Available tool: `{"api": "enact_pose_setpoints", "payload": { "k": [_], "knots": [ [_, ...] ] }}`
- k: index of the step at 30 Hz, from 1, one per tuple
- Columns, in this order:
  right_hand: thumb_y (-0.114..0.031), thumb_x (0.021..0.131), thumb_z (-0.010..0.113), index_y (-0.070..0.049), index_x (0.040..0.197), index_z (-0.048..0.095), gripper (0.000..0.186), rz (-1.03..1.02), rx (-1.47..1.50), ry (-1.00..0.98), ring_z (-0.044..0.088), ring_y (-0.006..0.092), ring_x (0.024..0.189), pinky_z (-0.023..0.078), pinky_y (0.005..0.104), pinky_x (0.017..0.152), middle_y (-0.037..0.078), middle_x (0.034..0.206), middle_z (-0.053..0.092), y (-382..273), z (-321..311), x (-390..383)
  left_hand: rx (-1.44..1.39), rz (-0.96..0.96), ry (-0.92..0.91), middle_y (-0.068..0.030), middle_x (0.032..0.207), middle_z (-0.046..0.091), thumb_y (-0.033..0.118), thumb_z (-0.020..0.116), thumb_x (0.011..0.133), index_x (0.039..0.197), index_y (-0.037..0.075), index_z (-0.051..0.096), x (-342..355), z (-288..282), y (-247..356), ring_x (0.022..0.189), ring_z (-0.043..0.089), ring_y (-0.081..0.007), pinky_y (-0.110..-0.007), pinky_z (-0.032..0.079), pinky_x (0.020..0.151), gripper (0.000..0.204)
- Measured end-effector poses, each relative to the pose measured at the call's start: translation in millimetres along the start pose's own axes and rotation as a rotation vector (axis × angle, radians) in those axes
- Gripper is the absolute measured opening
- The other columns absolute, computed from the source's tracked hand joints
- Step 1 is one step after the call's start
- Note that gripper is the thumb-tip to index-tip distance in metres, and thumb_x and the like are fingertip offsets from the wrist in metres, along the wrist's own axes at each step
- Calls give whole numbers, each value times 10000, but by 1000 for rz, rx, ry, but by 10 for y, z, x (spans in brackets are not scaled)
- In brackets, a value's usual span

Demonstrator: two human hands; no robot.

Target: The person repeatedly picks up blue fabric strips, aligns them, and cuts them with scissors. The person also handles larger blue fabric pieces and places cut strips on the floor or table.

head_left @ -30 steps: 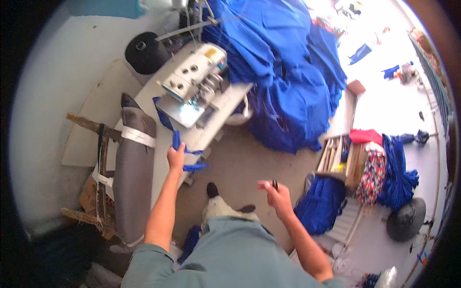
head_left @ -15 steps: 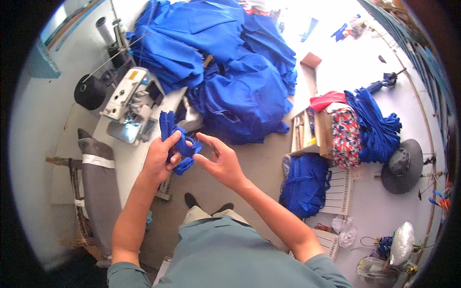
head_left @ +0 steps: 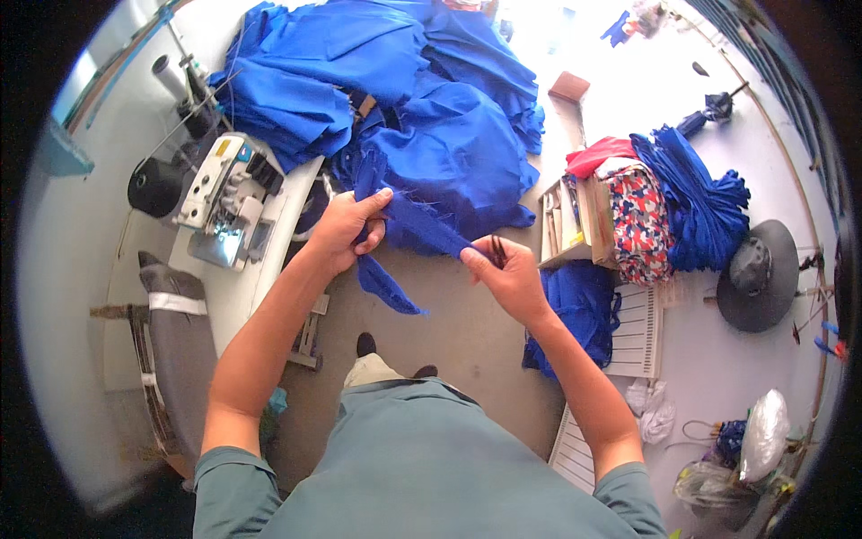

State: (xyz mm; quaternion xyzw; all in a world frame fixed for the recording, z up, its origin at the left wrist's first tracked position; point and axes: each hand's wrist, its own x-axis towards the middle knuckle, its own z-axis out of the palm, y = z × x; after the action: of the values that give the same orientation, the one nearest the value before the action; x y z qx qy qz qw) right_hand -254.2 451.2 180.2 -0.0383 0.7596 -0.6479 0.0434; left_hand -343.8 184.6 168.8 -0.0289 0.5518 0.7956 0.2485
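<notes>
A frayed strip of blue fabric (head_left: pixel 422 223) is stretched between my two hands. My left hand (head_left: pixel 347 232) pinches it near its bunched end, with thumb on top and fingers curled. A loose tail of the same cloth hangs below that hand. At the right, my right hand (head_left: pixel 512 277) grips the strip's other end between thumb and fingers. A small dark object (head_left: pixel 498 251) shows among the right fingers; its kind is too small to tell. Both hands are in front of a large heap of blue cloth (head_left: pixel 458 153).
A white sewing machine (head_left: pixel 224 189) stands on a table (head_left: pixel 283 220) at the left, with a black thread cone (head_left: pixel 154 187) behind it. To the right are a wooden box (head_left: pixel 561 225), folded blue pieces (head_left: pixel 691 198), a patterned bundle (head_left: pixel 636 216) and a grey hat (head_left: pixel 759 274).
My right hand has moved right, away from my left hand, drawing the bunched blue fabric out into a long strip. My left hand has shifted slightly up and right.
</notes>
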Motion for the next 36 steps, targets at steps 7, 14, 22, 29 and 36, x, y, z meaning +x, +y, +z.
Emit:
{"api": "enact_pose_setpoints", "payload": {
  "k": [7, 14, 22, 29, 36],
  "knots": [
    [-112, 925, 654, -55, 821, 640, 119, -255, 125, 273, 405, -2, 625, 340, 174, 562, -7, 876, 667, -257, -31, 382, 32, -183, -122, -79, 843, 635, 419, 515, 1037, 1027, -23, 643, 461, -142, 105, 665, 602, -168, -300, 501, 590, 460],
    [-262, 893, 738, -27, 911, 624, 262, -68, 9, 322, 530, 45, 702, 426, 224, 604, -26, 777, 588, -124, 383, 912, 453, 9, -288, -34, 935, 635, 265, 483, 982, 1087, 8, 728, 591, -170, 418, 894, 572, -139, -298, 457, 844, 370],
    [-315, 871, 785, 32, 892, 687, 362, -208, -268, 295, 630, 78, 667, 506, 279, 609, 81, 734, 716, -405, 804, 1270, 582, -19, -437, -10, 919, 639, 360, 532, 1014, 1078, 42, 675, 582, -121, 489, 869, 591, -123, -313, 488, 827, 355],
    [-284, 897, 763, 9, 776, 668, 331, -241, -290, 384, 567, 72, 591, 449, 306, 531, 82, 633, 664, -351, 714, 1237, 461, -85, -411, 19, 922, 665, 335, 627, 1008, 1116, 40, 703, 613, -261, 490, 827, 613, -89, -263, 501, 778, 323],
    [-252, 922, 691, -11, 704, 605, 336, -237, -244, 454, 486, 86, 589, 406, 359, 544, 45, 580, 559, -183, 521, 1322, 683, 99, -395, 33, 911, 679, 221, 674, 982, 1028, 44, 700, 755, -474, 423, 834, 619, -77, -244, 494, 792, 184]
  ]
}}
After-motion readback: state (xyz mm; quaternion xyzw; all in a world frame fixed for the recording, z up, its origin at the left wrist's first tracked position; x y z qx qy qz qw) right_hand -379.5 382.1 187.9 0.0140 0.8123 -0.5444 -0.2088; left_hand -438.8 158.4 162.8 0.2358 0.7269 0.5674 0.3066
